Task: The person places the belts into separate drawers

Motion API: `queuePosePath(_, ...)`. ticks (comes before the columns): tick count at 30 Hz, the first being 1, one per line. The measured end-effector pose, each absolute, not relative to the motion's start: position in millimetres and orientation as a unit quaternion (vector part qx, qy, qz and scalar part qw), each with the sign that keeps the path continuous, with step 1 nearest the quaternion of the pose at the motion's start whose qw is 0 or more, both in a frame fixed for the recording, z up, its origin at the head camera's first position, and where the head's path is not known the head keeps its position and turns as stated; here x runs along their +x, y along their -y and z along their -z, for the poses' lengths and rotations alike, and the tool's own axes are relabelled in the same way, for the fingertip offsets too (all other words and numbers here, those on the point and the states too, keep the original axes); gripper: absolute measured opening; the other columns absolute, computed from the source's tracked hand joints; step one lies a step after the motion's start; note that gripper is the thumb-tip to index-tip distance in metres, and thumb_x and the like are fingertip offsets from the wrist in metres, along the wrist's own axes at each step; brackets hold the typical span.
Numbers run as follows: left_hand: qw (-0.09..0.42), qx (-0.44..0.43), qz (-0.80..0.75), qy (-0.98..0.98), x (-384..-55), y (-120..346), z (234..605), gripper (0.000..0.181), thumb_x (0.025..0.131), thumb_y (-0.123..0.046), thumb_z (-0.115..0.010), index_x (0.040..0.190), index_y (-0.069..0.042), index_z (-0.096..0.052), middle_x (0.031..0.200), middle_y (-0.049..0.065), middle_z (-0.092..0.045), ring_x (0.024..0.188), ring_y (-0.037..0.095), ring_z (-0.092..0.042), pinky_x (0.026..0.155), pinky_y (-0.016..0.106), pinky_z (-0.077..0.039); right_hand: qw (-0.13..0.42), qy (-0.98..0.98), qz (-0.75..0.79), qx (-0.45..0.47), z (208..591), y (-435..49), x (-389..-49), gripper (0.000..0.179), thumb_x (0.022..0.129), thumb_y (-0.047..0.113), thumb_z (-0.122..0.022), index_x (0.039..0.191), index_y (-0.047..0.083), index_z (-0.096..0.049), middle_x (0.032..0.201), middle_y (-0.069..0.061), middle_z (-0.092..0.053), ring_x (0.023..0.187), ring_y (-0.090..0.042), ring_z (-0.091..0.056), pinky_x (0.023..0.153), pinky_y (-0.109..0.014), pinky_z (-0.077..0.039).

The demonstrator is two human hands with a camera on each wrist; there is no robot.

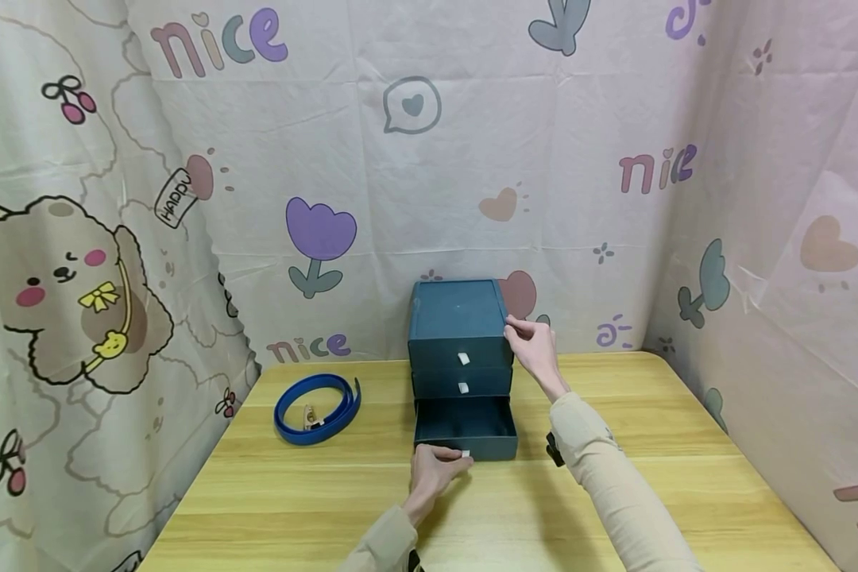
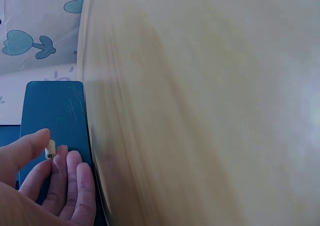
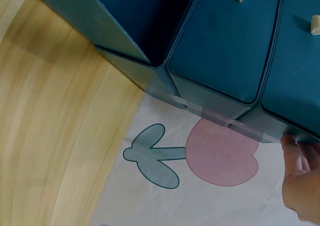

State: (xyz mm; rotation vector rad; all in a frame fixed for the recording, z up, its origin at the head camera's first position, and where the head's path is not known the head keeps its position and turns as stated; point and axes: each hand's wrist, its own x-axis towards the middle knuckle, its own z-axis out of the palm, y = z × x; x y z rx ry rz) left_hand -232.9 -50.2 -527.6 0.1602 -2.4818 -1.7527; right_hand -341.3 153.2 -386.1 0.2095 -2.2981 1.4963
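A small dark-blue drawer cabinet [image 1: 459, 310] with three stacked drawers stands at the back of the table. Its bottom drawer [image 1: 486, 450] is pulled out toward me, and its visible inside holds nothing. My left hand [image 1: 432, 477] is at that drawer's front, thumb and fingers pinching the small pale pull knob [image 2: 50, 149]. At the cabinet's upper right side, my right hand [image 1: 532, 347] rests its fingertips against the wall near the top edge. The middle drawer [image 3: 225, 46] and the top drawer [image 3: 295, 76] are closed, each with a pale knob.
A coiled blue belt [image 1: 284, 425] with a gold-coloured buckle lies left of the cabinet on the wooden table [image 1: 272, 508]. Printed fabric curtains [image 1: 457, 159] hang behind and on both sides; the back one is close behind the cabinet.
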Motion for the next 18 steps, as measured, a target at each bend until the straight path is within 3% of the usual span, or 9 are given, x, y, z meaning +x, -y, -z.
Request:
queuePosePath(8, 0.041, 0.046, 0.576, 0.815, -228.6, 53.6, 527.0, 0.017, 0.071, -0.018, -0.09, 0.082, -0.008, -0.082, 0.085, 0.006, -0.078, 0.08, 0.012, -0.066, 0.069, 0.029, -0.055, 0.196, 0.82, -0.533, 0.071, 385.5, -152.2, -337.6, 0.035, 0.099, 0.02, -0.061, 0.132, 0.009, -0.068, 0.138, -0.011, -0.065, 0.113, -0.03, -0.071, 0.094, -0.043, -0.057)
queuePosePath(15, 0.036, 0.047, 0.571, 0.819, -226.8, 55.4, 526.3, 0.018, 0.071, -0.02, -0.091, 0.081, -0.009, -0.082, 0.088, 0.006, -0.078, 0.081, 0.013, -0.066, 0.07, 0.029, -0.056, 0.2, 0.818, -0.534, 0.07, 383.4, -150.3, -334.7, 0.034, 0.098, 0.021, -0.062, 0.13, 0.009, -0.069, 0.137, -0.01, -0.066, 0.111, -0.028, -0.072, 0.079, -0.015, -0.052)
queuePosePath(18, 0.038, 0.042, 0.567, 0.822, -225.4, 56.3, 525.5, 0.018, 0.071, -0.02, -0.091, 0.081, -0.008, -0.082, 0.089, 0.006, -0.078, 0.082, 0.014, -0.066, 0.07, 0.03, -0.056, 0.2, 0.818, -0.534, 0.069, 383.1, -149.9, -333.7, 0.034, 0.098, 0.02, -0.062, 0.13, 0.009, -0.068, 0.137, -0.01, -0.066, 0.111, -0.028, -0.071, 0.079, -0.014, -0.051)
